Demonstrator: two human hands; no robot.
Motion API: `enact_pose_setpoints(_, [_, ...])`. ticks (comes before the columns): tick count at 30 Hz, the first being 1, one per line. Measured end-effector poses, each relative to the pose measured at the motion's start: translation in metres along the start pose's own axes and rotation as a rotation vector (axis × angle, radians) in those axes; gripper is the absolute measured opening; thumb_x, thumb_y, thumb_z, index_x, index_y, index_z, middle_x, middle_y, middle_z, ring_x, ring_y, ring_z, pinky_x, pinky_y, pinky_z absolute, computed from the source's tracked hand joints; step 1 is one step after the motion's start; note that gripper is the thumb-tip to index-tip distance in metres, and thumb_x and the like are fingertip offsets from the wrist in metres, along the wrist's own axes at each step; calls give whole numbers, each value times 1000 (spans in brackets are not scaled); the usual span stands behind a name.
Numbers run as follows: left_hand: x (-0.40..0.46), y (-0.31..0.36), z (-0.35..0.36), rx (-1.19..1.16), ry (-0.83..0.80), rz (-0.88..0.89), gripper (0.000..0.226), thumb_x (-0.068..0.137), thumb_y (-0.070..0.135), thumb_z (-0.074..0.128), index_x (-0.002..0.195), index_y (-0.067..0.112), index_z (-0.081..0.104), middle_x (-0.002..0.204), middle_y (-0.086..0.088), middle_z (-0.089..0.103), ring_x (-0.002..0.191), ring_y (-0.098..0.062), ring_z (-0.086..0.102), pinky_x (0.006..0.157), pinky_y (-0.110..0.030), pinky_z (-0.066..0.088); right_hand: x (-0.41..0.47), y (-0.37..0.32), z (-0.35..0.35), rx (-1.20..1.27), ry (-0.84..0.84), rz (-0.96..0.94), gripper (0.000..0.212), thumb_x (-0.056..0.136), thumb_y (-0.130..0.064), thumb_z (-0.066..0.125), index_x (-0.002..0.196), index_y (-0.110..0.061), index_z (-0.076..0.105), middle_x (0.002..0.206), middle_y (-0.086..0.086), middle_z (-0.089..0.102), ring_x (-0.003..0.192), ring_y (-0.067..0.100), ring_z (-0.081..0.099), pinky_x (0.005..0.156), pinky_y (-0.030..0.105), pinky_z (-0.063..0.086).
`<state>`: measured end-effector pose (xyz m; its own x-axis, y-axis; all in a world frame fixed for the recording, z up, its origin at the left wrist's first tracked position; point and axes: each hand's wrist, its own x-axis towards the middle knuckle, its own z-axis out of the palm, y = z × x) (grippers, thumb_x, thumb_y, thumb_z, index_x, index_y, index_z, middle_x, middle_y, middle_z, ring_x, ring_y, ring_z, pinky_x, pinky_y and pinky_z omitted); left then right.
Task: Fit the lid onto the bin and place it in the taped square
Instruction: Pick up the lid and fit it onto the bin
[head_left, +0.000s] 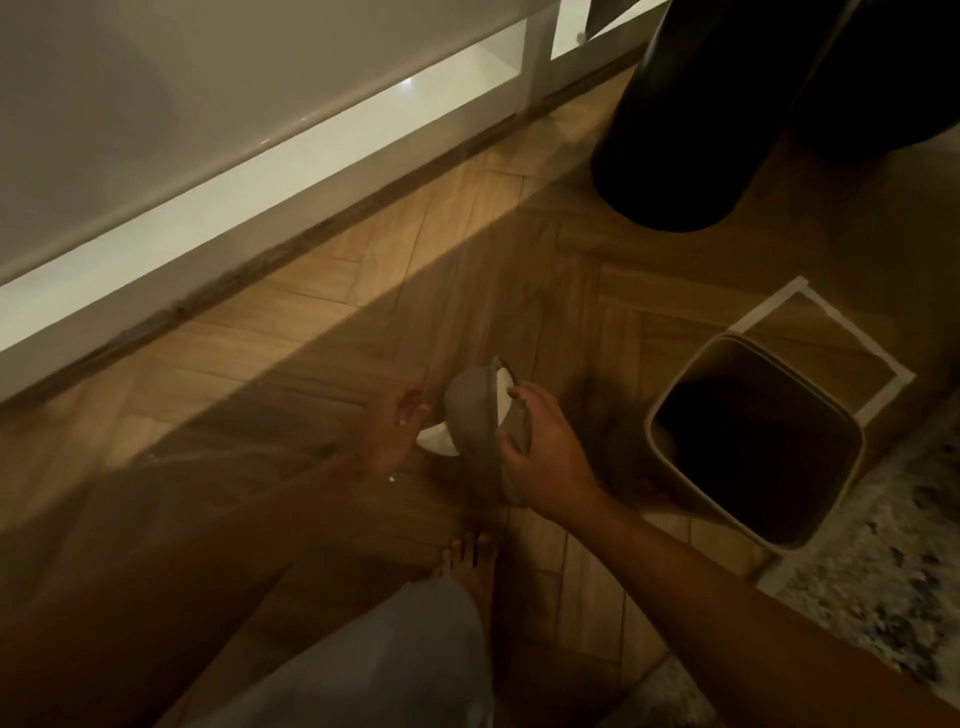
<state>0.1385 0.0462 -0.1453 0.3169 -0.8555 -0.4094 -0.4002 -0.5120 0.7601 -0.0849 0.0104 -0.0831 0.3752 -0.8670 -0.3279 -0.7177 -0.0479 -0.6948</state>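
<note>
The right hand (545, 441) is gripping the grey-and-white lid (480, 421), tilted on edge above the wooden floor (322, 332), the blurred left hand (395, 426) is spreading open beside it, and the beige bin (753, 447) is standing uncovered, its inside dark, overlapping the near edge of the taped square (831, 332).

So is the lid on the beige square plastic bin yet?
No, it is off. The beige square plastic bin stands open, its dark inside showing, while the right hand holds the grey-and-white lid beside it.
</note>
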Motion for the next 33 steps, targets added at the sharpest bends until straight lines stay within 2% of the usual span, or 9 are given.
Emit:
enact_pose_setpoints(4, [3, -25, 4, 205, -60, 63, 48, 97, 25, 61, 143, 14, 53, 134, -2, 60, 111, -18, 59, 91, -27, 41, 12, 7, 27, 33, -24, 37, 67, 104, -31, 66, 162, -19, 36, 168, 1, 38, 150, 22, 47, 116, 34, 46])
enact_pose_setpoints(9, [8, -46, 9, 299, -119, 100, 42, 97, 27, 62, 136, 13, 59, 131, -11, 61, 103, -14, 56, 84, -22, 37, 19, 15, 52, 131, -49, 110, 86, 101, -41, 69, 169, -26, 18, 171, 1, 34, 152, 26, 45, 117, 47, 50])
enact_pose_setpoints(14, [11, -60, 4, 279, -181, 118, 27, 96, 14, 62, 122, 14, 69, 122, -5, 63, 108, -18, 61, 87, -26, 44, 20, 19, 66, 152, -47, 133, 68, 108, -39, 56, 167, -26, 24, 164, 1, 45, 145, 24, 52, 108, 34, 50])
enact_pose_setpoints(18, [12, -69, 3, 247, -181, 89, 20, 95, 6, 62, 113, 8, 70, 112, -2, 62, 99, -15, 60, 75, -16, 44, 19, 17, 66, 180, -52, 148, 56, 111, -39, 48, 163, -26, 32, 149, 2, 59, 127, 23, 63, 95, 33, 54])
enact_pose_setpoints(23, [12, -79, -3, 143, -169, -1, 12, 95, 10, 63, 104, 17, 67, 109, -11, 71, 98, -24, 69, 85, -49, 57, 22, 12, 64, 175, -49, 142, 55, 112, -43, 46, 162, -25, 37, 139, 1, 66, 113, 16, 67, 95, 45, 61])
enact_pose_setpoints(25, [10, -76, -6, 99, -141, -33, 15, 96, 11, 61, 110, 12, 67, 106, -13, 72, 95, -29, 69, 79, -41, 59, 23, 10, 62, 176, -50, 126, 50, 111, -42, 47, 158, -24, 43, 135, -1, 67, 115, 17, 68, 89, 41, 63])
enact_pose_setpoints(27, [11, -72, -8, 41, -101, -66, 18, 98, 12, 59, 115, 11, 66, 105, -9, 71, 92, -24, 68, 66, -22, 55, 24, 8, 59, 167, -52, 116, 46, 112, -38, 48, 154, -20, 48, 129, -3, 65, 113, 17, 68, 81, 30, 60])
enact_pose_setpoints(29, [11, -68, -11, -11, -52, -69, 22, 97, 12, 61, 118, 14, 66, 113, -2, 69, 100, -16, 66, 75, -21, 55, 25, 7, 56, 167, -62, 124, 44, 112, -36, 48, 153, -20, 50, 128, -4, 64, 113, 16, 66, 84, 31, 60])
enact_pose_setpoints(33, [7, -61, -19, -108, -73, -59, 46, 96, 20, 63, 141, 18, 52, 137, -6, 60, 124, -22, 59, 101, -46, 52, 24, 3, 46, 173, -60, 178, 46, 112, -35, 49, 155, -18, 49, 133, 0, 62, 113, 14, 59, 91, 34, 55])
